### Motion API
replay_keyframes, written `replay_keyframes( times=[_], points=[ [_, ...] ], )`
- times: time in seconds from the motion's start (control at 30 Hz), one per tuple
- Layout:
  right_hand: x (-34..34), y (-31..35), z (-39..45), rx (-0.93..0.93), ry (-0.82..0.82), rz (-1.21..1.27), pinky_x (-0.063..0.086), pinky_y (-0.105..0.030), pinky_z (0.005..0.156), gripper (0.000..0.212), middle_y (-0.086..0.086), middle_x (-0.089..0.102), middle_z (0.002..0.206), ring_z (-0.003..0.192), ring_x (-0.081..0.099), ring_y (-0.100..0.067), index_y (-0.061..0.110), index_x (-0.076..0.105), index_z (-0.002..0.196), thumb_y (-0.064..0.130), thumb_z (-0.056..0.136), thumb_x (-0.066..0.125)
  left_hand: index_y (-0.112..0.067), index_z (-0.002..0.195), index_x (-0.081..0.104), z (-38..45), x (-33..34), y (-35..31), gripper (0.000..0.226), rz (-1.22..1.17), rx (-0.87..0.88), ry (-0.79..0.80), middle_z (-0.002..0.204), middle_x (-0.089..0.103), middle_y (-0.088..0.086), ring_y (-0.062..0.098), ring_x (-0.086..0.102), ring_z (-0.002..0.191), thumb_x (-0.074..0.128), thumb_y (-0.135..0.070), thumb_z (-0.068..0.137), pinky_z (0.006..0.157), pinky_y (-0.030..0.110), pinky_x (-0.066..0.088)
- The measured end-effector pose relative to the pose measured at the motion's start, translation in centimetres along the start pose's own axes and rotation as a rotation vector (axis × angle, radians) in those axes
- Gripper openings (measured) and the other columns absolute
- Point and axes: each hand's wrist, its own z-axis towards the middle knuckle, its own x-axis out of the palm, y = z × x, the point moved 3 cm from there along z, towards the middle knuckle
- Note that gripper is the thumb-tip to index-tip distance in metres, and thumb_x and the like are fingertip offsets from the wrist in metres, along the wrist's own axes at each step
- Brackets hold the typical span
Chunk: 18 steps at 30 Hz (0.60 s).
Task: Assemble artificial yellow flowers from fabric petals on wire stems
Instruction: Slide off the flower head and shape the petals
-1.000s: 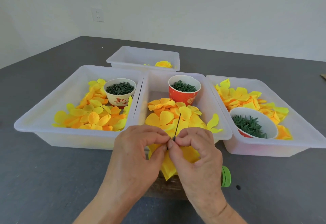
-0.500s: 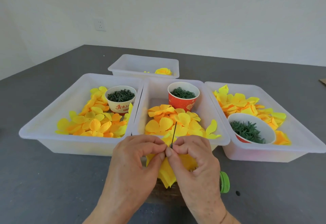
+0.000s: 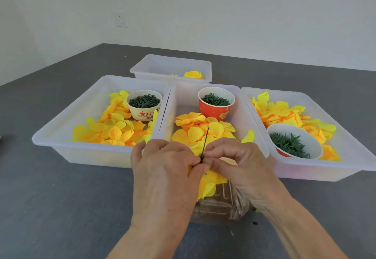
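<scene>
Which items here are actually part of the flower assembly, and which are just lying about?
In use:
- left hand and right hand, pinching the thin dark wire stem
- yellow fabric petals gathered under the hands
- red paper cup of green rings

Lying about:
- white wall socket
- clear plastic container under the hands
- rear translucent tray holding one finished yellow flower

Both hands, left [image 3: 162,169] and right [image 3: 238,165], meet fingertip to fingertip, fingers curled, pinching.

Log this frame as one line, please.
stage: threading petals | left hand, right hand: pinch wire stem | yellow petals beneath
</scene>
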Motion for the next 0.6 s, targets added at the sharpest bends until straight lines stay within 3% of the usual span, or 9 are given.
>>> replay_keyframes(
  times=[0.17, 0.23, 0.37, 0.6],
  points=[
    [-0.3, -0.5, 0.4, 0.023, 0.073, 0.008, 0.047, -0.028, 0.082, 0.006, 0.006, 0.069, 0.081, 0.083, 0.063, -0.009, 0.026, 0.075, 0.073, 0.027, 0.07, 0.07, -0.019, 0.058, 0.072, 0.2, 0.3, 0.1, 0.019, 0.054, 0.064, -0.027, 0.066, 0.07, -0.008, 0.03, 0.064, 0.073, 0.09, -0.024, 0.053, 0.077, 0.063, 0.045],
    [-0.3, -0.6, 0.5, 0.007, 0.08, 0.02, 0.048, -0.031, 0.082, 0.007, 0.006, 0.069, 0.081, 0.083, 0.063, -0.011, 0.026, 0.075, 0.075, 0.028, 0.07, 0.07, -0.02, 0.061, 0.073, 0.0, 0.5, 0.2, 0.013, 0.045, 0.063, -0.034, 0.068, 0.07, -0.009, 0.028, 0.064, 0.074, 0.082, -0.029, 0.059, 0.077, 0.061, 0.046],
    [0.2, -0.8, 0.3, 0.009, 0.021, 0.128, 0.046, -0.021, 0.075, 0.005, 0.003, 0.068, 0.077, 0.078, 0.062, -0.008, 0.026, 0.076, 0.068, 0.025, 0.064, 0.073, -0.021, 0.065, 0.073, -0.6, 0.8, 0.5, 0.008, 0.021, 0.075, -0.087, 0.072, 0.069, -0.011, 0.024, 0.063, 0.077, 0.073, -0.028, 0.062, 0.083, 0.058, 0.044],
    [0.6, -0.8, -0.5, -0.098, -0.133, -0.133, 0.04, -0.015, 0.078, 0.006, 0.011, 0.065, 0.077, 0.086, 0.058, -0.011, 0.025, 0.07, 0.067, 0.028, 0.07, 0.074, -0.014, 0.068, 0.072, -1.8, 2.1, 1.2, 0.017, 0.01, 0.204, -0.262, 0.078, 0.07, -0.006, 0.017, 0.058, 0.08, 0.065, -0.022, 0.08, 0.088, 0.044, 0.041]
  ],
)
